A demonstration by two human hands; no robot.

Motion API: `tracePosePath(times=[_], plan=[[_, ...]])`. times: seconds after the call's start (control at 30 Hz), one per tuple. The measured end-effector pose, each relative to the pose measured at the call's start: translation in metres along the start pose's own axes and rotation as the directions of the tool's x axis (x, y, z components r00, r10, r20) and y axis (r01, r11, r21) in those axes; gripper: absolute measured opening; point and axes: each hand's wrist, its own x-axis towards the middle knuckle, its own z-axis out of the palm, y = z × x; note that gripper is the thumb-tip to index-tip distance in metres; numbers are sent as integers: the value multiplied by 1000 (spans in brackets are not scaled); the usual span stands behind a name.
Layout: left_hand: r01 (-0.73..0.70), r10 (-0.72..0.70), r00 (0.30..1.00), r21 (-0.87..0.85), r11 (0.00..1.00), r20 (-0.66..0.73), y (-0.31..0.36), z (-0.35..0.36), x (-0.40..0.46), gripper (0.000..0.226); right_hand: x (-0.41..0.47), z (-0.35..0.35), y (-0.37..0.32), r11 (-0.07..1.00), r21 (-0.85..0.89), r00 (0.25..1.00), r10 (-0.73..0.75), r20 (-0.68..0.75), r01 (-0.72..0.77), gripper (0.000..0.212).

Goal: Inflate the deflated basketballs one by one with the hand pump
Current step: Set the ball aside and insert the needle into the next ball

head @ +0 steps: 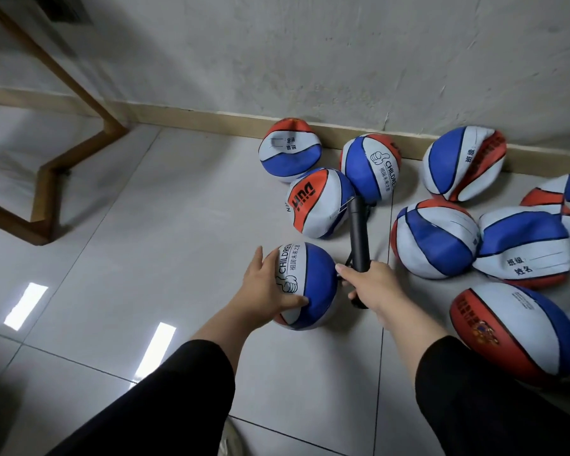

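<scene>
Head view: your left hand [266, 287] rests with spread fingers on the ball [310, 284], a round blue, white and orange one on the floor [145, 225] apart from the dented balls [441, 238] heaped along the wall's foot. Your right hand [372, 284] grips the black pump [358, 235], just beside the ball.

Red-white-blue panelled basketballs [372, 167]; black pump [358, 235]
</scene>
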Motion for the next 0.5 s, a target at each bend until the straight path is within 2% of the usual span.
tracePosePath(times=[0.07, 0.13, 0.23, 0.4, 0.5], plan=[[-74, 77, 996, 71, 995, -53, 8, 0, -1, 121, 1, 5, -1, 998, 63, 1000, 21, 18, -22, 31], [-115, 127, 991, 219, 969, -43, 15, 6, -2, 124, -1, 10, -3, 997, 71, 996, 34, 85, -40, 29], [-86, 113, 993, 402, 912, -44, 17, 21, -3, 124, -6, 19, -5, 996, 58, 993, 58, 107, -64, 27], [-102, 147, 986, 407, 908, -79, 9, 25, -5, 113, -14, 23, -1, 965, 169, 973, 175, 148, -199, 23], [-108, 146, 987, 401, 910, -65, 7, 23, -6, 118, -15, 25, -2, 969, 177, 982, 149, 119, -169, 14]])
